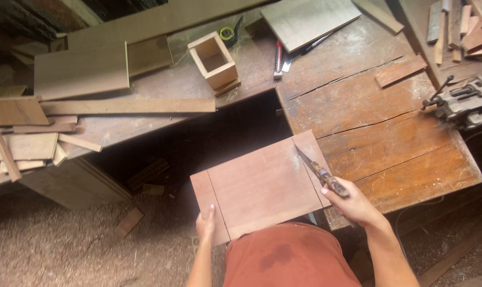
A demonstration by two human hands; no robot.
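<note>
Open wooden box (214, 59) sits on the bench (390, 138); tape measure (227, 33) just behind it, vise (464, 102) at the bench's right edge.

Left hand (205, 223) is gripping the near-left corner of a flat reddish board (262, 186), thumb lying on top, while the right hand (352, 204) is holding a saw (318, 171) by its handle, blade lying in a cut line near the board's right edge. The board is hanging half off the worn orange worktop (390, 138), resting against the person's red-shirted lap. Further back a small open wooden box (214, 59) is sitting beside a green tape measure (227, 33), planks (23, 133) are piling up on the left, and a metal vise (464, 101) is sitting far right
</note>
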